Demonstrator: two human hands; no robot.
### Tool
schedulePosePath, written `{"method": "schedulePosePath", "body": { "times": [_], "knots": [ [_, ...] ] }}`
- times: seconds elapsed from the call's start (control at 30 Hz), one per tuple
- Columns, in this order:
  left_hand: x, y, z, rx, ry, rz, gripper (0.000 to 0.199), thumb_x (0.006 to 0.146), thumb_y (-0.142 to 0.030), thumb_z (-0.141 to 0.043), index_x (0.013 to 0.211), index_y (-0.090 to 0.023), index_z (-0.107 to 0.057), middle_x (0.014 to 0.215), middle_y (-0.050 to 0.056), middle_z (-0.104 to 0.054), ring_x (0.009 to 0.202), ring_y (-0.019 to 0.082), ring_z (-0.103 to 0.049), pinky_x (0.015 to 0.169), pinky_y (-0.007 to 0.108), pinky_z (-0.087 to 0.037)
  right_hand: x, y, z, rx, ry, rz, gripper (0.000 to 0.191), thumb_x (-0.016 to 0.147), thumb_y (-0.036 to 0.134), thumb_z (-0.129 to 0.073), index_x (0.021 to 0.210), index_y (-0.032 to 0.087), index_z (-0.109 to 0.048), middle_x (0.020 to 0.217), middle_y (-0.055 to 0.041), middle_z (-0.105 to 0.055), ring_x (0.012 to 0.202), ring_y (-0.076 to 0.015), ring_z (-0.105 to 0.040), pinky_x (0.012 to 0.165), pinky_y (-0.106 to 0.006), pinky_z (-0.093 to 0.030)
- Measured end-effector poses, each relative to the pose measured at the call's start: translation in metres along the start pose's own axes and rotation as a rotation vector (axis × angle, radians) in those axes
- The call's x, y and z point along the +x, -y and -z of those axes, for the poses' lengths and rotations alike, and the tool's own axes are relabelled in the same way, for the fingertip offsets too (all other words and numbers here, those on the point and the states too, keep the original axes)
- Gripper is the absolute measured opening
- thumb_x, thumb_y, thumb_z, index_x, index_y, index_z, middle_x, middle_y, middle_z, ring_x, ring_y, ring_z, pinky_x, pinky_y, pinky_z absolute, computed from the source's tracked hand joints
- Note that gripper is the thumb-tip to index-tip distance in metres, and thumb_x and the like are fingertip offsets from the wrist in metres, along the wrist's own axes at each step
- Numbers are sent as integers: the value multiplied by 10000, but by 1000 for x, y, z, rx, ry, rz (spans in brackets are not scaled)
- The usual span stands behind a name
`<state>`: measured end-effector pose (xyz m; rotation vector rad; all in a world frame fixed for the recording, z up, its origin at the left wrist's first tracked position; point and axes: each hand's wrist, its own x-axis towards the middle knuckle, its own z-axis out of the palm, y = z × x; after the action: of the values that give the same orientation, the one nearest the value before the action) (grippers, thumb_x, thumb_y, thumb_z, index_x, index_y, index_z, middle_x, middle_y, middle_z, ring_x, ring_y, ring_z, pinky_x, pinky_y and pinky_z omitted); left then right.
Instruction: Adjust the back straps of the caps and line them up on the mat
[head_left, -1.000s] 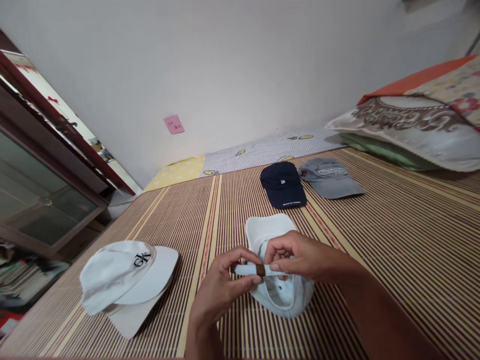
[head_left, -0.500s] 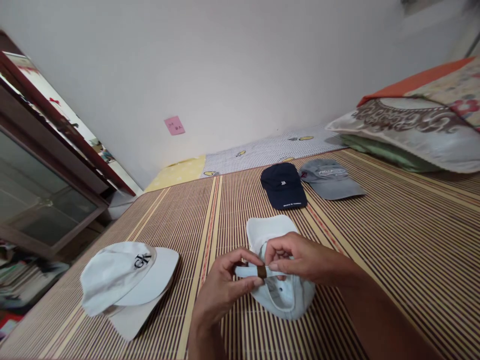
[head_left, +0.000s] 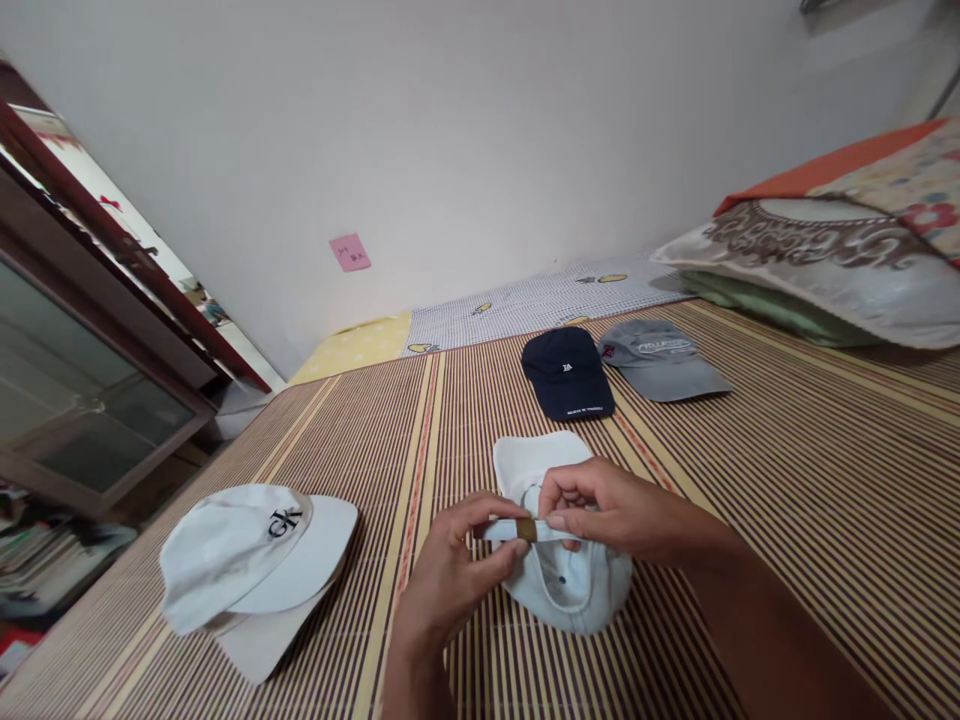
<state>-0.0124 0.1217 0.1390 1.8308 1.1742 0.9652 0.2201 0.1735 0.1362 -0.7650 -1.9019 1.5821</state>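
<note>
A pale cap (head_left: 600, 595) lies upside down on the striped mat (head_left: 345, 450), its brim pointing away from me. My left hand (head_left: 469, 555) pinches the left part of the cap's back strap near a small brown buckle (head_left: 527, 530). Just right of the buckle, my right hand (head_left: 600, 505) grips the same strap between thumb and fingers. The strap is raised over the cap's opening. Part of the cap's inside is hidden behind my right hand.
Two stacked light caps (head_left: 232, 560) sit at the left, the upper one marked CK. Beyond the pale cap are a navy cap (head_left: 566, 370) and a grey cap (head_left: 664, 360). Pillows (head_left: 825, 265) lie at the back right, a glass-fronted cabinet (head_left: 82, 400) stands at the left.
Both hands have shifted slightly with the strap, which now lies more level. More of the brown buckle shows between my fingers. The other caps have not moved.
</note>
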Motion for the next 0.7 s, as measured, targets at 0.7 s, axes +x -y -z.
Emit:
{"method": "schedulePosePath", "body": {
  "times": [0.7],
  "knots": [
    [2, -3, -2, 9, -91, -56, 185, 870, -216, -757, 1038, -276, -804, 1022, 19, -789, 933, 192, -667, 809, 291, -471, 5, 6, -5, -44, -87, 22, 140, 864, 319, -638, 829, 184, -654, 667, 23, -624, 608, -138, -583, 587, -257, -412]
  ]
}}
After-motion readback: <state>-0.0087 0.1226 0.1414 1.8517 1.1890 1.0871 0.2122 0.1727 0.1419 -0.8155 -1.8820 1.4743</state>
